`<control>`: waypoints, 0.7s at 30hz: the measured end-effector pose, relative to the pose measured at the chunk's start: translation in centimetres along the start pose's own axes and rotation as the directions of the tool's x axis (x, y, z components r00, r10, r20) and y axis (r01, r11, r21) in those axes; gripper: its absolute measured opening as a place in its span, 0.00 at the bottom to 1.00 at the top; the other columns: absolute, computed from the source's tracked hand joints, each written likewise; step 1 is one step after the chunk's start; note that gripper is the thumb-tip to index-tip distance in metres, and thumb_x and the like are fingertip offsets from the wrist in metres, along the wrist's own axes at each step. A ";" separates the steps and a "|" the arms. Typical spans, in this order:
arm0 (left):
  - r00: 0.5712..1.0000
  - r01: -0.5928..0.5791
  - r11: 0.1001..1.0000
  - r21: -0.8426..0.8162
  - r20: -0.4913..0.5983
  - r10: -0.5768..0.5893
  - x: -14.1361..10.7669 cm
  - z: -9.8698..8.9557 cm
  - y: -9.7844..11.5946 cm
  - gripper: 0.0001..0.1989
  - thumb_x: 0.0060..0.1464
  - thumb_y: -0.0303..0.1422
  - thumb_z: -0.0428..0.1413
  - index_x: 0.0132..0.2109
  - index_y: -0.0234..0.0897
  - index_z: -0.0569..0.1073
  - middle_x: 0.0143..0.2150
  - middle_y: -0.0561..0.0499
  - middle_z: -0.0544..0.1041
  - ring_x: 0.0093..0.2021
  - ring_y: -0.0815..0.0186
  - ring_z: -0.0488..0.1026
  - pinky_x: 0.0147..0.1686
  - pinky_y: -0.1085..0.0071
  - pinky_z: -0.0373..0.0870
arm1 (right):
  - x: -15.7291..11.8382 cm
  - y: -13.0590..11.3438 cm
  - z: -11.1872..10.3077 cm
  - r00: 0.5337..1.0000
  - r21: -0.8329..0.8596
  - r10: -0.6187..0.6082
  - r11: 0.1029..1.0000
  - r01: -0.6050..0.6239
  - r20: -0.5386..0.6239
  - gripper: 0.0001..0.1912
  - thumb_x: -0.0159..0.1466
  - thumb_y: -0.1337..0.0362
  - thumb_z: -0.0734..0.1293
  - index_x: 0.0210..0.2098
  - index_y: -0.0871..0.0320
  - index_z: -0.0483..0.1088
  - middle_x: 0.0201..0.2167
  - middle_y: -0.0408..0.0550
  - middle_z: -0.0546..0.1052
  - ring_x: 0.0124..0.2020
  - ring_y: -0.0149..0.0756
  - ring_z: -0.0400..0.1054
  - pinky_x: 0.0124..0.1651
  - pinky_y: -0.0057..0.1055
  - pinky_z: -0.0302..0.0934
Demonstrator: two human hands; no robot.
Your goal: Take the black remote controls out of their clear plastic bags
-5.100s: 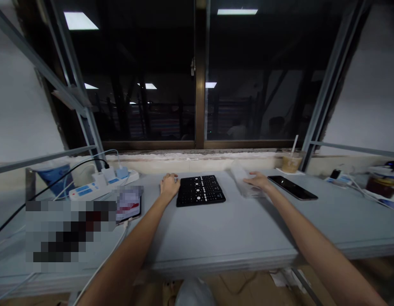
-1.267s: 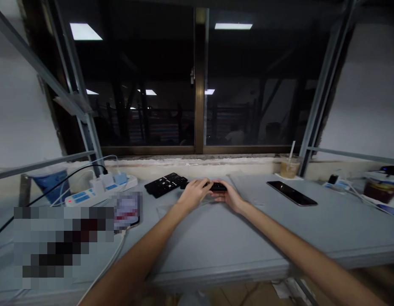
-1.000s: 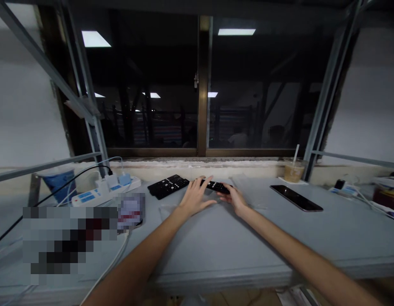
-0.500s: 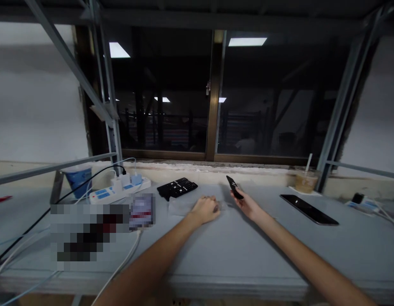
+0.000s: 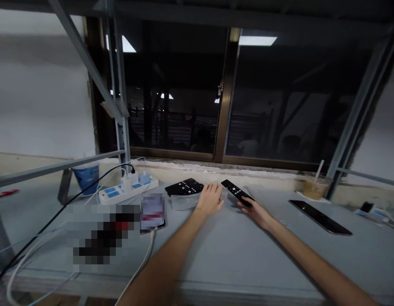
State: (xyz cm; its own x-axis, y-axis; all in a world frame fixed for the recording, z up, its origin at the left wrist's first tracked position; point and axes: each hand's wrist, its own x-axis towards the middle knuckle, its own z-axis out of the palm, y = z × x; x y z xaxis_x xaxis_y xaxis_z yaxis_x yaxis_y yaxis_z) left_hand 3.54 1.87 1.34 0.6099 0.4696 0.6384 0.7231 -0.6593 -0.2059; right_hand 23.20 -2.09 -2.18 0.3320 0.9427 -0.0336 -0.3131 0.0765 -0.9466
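Note:
A black remote control (image 5: pixel 235 192) with pale buttons is in my right hand (image 5: pixel 256 211), gripped by its near end and tilted up to the left. My left hand (image 5: pixel 211 199) lies on a clear plastic bag (image 5: pixel 185 202), its fingers stretched forward over the bag's right part. Just behind the bag, more black remotes (image 5: pixel 184 187) lie side by side, partly covered by it and by my left hand.
A white power strip (image 5: pixel 109 194) with chargers and cables stands at the left, near a blue cup (image 5: pixel 86 180). A phone (image 5: pixel 153 212) lies in front of it, beside a blurred-out patch. At the right are a dark tablet-like slab (image 5: pixel 319 216) and a drink cup (image 5: pixel 315 189).
My left hand has gone from curled to fingers stretched out on the bag. The remote in my right hand has turned so its button face shows. The view has shifted slightly.

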 end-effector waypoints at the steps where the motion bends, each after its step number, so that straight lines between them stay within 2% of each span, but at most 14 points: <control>1: 1.000 -0.012 1.000 0.010 0.003 0.012 -0.1 0.3 -0.3 0.11 0.53 0.31 0.48 0.44 0.34 0.65 0.44 0.44 0.68 0.44 0.59 0.64 0.45 0.64 0.57 | 0.1 0.0 -0.1 1.000 -0.003 0.007 1.000 -0.007 -0.006 0.05 0.55 0.71 0.65 0.31 0.59 0.70 0.35 0.47 0.76 0.29 0.30 0.72 0.23 0.21 0.66; 5: 0.992 -0.091 0.995 0.049 0.089 0.086 -0.4 2.2 -1.5 0.13 0.52 0.27 0.49 0.46 0.35 0.65 0.48 0.43 0.68 0.49 0.58 0.63 0.49 0.64 0.54 | 0.3 0.1 -0.3 1.000 -0.022 -0.012 1.000 0.013 0.007 0.07 0.56 0.69 0.66 0.35 0.58 0.70 0.38 0.47 0.76 0.29 0.30 0.72 0.23 0.21 0.67; 9: 0.972 -0.076 0.997 0.029 0.224 0.067 -0.6 3.4 -2.0 0.14 0.51 0.22 0.48 0.46 0.34 0.66 0.47 0.43 0.70 0.49 0.59 0.64 0.50 0.64 0.53 | 0.2 0.4 -0.5 0.995 -0.031 -0.080 0.996 0.082 0.059 0.14 0.54 0.67 0.68 0.41 0.56 0.69 0.40 0.47 0.75 0.30 0.31 0.73 0.23 0.22 0.67; 12: 0.966 -0.014 0.999 -0.034 0.257 0.022 -0.8 3.2 -1.8 0.17 0.50 0.20 0.47 0.48 0.33 0.64 0.45 0.43 0.71 0.48 0.60 0.65 0.50 0.64 0.54 | -0.1 0.4 -0.4 0.990 -0.048 -0.121 0.991 0.124 0.070 0.20 0.53 0.66 0.68 0.46 0.53 0.67 0.42 0.46 0.74 0.30 0.30 0.72 0.24 0.22 0.68; 16: 0.958 0.122 0.980 -0.154 0.276 -0.076 -1.0 2.6 -1.3 0.16 0.53 0.25 0.46 0.50 0.35 0.64 0.44 0.46 0.73 0.48 0.61 0.66 0.49 0.64 0.54 | -0.7 0.3 0.2 0.978 -0.130 -0.199 0.970 0.206 0.060 0.26 0.53 0.63 0.69 0.51 0.49 0.64 0.47 0.46 0.70 0.33 0.31 0.71 0.24 0.23 0.69; 19: 0.944 0.147 0.976 -0.161 0.316 -0.090 -1.1 2.3 -0.9 0.12 0.54 0.27 0.45 0.46 0.37 0.67 0.44 0.46 0.73 0.47 0.61 0.66 0.49 0.63 0.54 | -0.9 0.5 0.4 0.949 -0.239 -0.307 0.918 0.316 0.076 0.28 0.53 0.59 0.68 0.53 0.49 0.63 0.52 0.45 0.67 0.35 0.32 0.69 0.24 0.25 0.69; 21: 0.940 0.148 0.978 -0.146 0.328 -0.093 -1.0 2.2 -0.7 0.13 0.54 0.26 0.44 0.45 0.37 0.68 0.44 0.46 0.72 0.48 0.61 0.66 0.48 0.63 0.54 | -0.8 0.6 0.4 0.913 -0.331 -0.396 0.852 0.406 0.101 0.29 0.54 0.56 0.66 0.55 0.50 0.61 0.52 0.47 0.66 0.36 0.33 0.67 0.23 0.26 0.69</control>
State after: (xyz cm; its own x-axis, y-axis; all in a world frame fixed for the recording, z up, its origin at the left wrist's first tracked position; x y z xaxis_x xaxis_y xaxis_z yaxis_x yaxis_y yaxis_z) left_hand 3.08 3.15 -0.78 0.6126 0.6955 0.3756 0.7500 -0.6614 0.0015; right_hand 22.43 -2.64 -2.64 0.3375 0.8628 0.3764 0.1628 0.3403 -0.9261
